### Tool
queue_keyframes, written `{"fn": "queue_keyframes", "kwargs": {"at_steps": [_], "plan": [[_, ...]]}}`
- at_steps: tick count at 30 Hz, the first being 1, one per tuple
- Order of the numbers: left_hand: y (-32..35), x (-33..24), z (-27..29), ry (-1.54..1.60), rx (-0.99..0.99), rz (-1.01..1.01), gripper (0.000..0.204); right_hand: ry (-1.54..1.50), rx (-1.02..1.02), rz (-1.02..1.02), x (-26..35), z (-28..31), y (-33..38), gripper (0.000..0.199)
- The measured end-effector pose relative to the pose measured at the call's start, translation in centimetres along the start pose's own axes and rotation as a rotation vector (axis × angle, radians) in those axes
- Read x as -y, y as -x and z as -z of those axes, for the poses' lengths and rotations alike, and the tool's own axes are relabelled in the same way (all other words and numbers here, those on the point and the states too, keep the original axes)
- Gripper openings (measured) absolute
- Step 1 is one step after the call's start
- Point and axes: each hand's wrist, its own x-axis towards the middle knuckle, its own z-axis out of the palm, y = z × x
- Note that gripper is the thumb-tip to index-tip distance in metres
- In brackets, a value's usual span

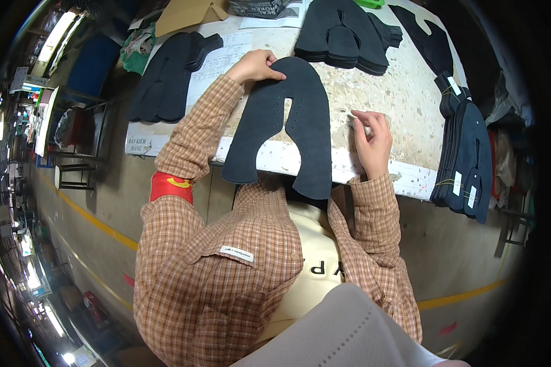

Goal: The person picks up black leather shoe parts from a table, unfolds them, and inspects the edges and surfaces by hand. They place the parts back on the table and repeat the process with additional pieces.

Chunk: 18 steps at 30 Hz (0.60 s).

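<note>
Workshop floor [453, 257], grey and marked with yellow lines [104, 226], spreads around the bench in my head view, bending hard toward the rim, with shelving and bright lamps crowding the far left. Next in size, I have the pale worktable [404, 104], its top blotched and worn, its near edge running across in front of the wearer. Below it I look down on a brown plaid shirt [251, 226] over a cream top.

Around the tabletop I count several groups of dark flat pieces: a left stack [162, 82] at the left end, a far stack [343, 40] toward the back, and a right bundle [468, 153] at the right end, carrying white tags [457, 183] and thin bands. Cardboard [190, 15] sits at the back, left of centre.

Centred before me is one black arch-shaped piece [315, 116], with a slot up its middle flanked by small holes. Its rounded end is over the table and its two legs reach past the near edge toward the wearer; I cannot tell whether it touches the tabletop.

The left hand [257, 66] grips that rounded end at its left side, thumb on top. The right hand [372, 137] is apart from the piece, to its right, fingers half curled; whether they pinch something small, I cannot tell. Smallest of all, a red armband [170, 186] circles the left sleeve.
</note>
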Motion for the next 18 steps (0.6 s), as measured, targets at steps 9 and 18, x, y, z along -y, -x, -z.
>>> {"fn": "queue_keyframes", "kwargs": {"at_steps": [9, 18], "plan": [[6.8, -2.6, 3.4, 1.032, -0.179, -0.139, 0.033, -0.047, -0.008, -0.006, 0.2, 0.2, 0.2, 0.012], [16.2, -1.1, 19.0, 0.778, -0.777, -0.381, 0.030, -0.039, 0.067, 0.003, 0.1, 0.2, 0.3, 0.014]]}}
